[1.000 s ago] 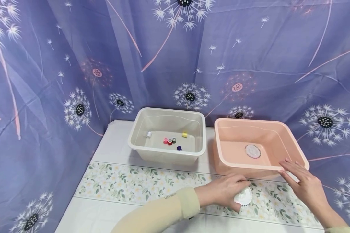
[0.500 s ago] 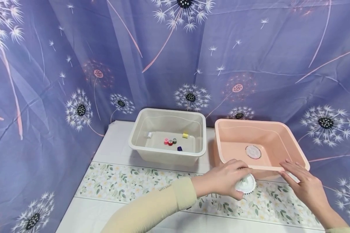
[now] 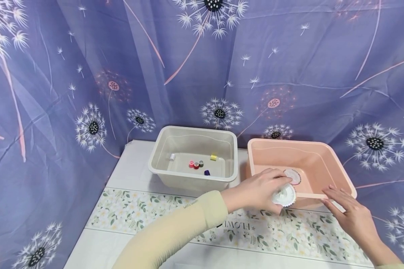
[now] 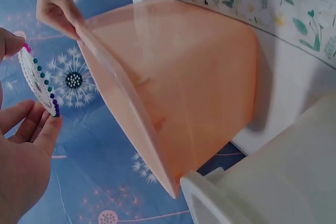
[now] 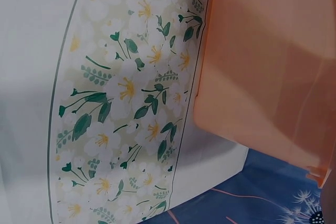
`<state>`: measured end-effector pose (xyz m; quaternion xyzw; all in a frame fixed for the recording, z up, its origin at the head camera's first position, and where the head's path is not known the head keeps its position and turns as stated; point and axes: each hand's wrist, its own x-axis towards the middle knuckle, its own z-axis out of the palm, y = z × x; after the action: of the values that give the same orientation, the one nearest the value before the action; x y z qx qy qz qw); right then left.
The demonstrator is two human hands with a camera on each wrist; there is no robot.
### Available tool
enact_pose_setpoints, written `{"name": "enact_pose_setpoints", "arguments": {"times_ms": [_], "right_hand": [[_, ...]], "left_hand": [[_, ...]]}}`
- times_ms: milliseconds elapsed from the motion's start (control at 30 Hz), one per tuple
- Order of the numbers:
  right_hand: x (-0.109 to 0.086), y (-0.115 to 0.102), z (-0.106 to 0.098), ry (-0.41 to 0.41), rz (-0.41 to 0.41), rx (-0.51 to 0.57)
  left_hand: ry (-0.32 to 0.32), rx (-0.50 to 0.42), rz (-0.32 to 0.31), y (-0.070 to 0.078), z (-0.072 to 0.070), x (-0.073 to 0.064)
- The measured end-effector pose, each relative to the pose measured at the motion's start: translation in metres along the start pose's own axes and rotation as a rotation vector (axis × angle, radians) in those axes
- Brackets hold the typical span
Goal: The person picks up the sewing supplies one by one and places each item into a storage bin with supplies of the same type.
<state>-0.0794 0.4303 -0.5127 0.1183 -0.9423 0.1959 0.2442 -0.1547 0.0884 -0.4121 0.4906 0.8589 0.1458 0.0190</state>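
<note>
My left hand (image 3: pixel 264 188) holds a white pin wheel (image 3: pixel 285 196) by its edge, above the near rim of the peach plastic tub (image 3: pixel 309 195). In the left wrist view, thumb and fingertips pinch opposite edges of the pin wheel (image 4: pixel 38 80), whose rim carries pink, green and blue pearl heads. A second pin wheel (image 3: pixel 293 176) lies flat on the tub floor, partly covered by my left hand. My right hand (image 3: pixel 351 215) grips the tub's near rim towards the right corner, fingers over the top and thumb outside.
Left of the peach tub stands a grey tub (image 3: pixel 192 179) with several small thread spools, among them a yellow spool (image 3: pixel 213 157) and a white spool (image 3: pixel 172 157). A floral strip (image 3: pixel 138 213) crosses the white table cover. Behind the tubs hangs a blue dandelion-print curtain (image 3: pixel 175 101).
My left hand has lifted the pin wheel off the floral strip and brought it forward to the peach tub's near rim. The right hand stays at the rim.
</note>
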Motion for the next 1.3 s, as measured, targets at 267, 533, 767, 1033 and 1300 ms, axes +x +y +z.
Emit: {"name": "enact_pose_setpoints", "arguments": {"times_ms": [267,533,767,1033,1300], "right_hand": [[-0.001,-0.001,0.001,0.002,-0.003,0.005],[-0.001,0.0,0.0,0.0,-0.012,-0.015],[0.001,0.001,0.001,0.019,-0.033,-0.007],[0.001,0.001,0.002,0.033,-0.042,-0.008],[0.002,-0.001,0.001,0.022,-0.031,-0.016]], "left_hand": [[0.007,-0.058,-0.028,-0.01,-0.009,0.013],[-0.009,-0.094,-0.07,-0.019,-0.013,0.027],[-0.011,-0.083,-0.082,-0.028,-0.009,0.039],[0.007,-0.126,-0.097,-0.039,-0.001,0.05],[0.012,-0.149,-0.125,-0.049,0.007,0.062]]}}
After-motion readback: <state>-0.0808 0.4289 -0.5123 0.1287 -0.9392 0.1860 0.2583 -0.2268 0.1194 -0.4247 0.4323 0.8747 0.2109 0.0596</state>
